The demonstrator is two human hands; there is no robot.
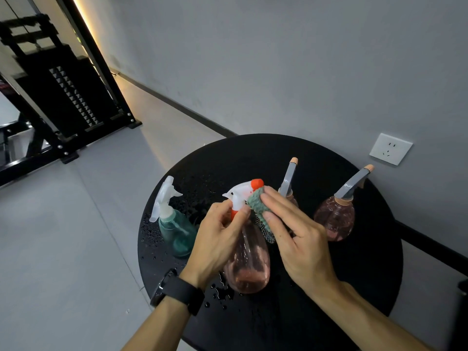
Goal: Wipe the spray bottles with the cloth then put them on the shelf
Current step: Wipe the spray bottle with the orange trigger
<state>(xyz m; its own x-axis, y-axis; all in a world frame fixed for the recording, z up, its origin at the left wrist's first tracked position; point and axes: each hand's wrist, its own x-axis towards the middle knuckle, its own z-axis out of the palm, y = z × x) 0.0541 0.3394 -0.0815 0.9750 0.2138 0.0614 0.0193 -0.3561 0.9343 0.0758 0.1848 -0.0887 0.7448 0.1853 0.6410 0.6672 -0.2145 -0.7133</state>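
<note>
Round black table [354, 262] against a grey wall, wet with droplets. Left hand [217, 239] grips the pink bottle [249, 262] at its neck, steadying it; right hand [296, 239] pinches the cloth [258, 206] against the spray head. Three other bottles stand around it, apparently awaiting wiping; no shelf visible.

A round black bench [329, 287] is carrying a teal spray bottle [177, 234] at its left, two pink round bottles [334, 221] toward the wall, and scattered water droplets [220, 295].
</note>
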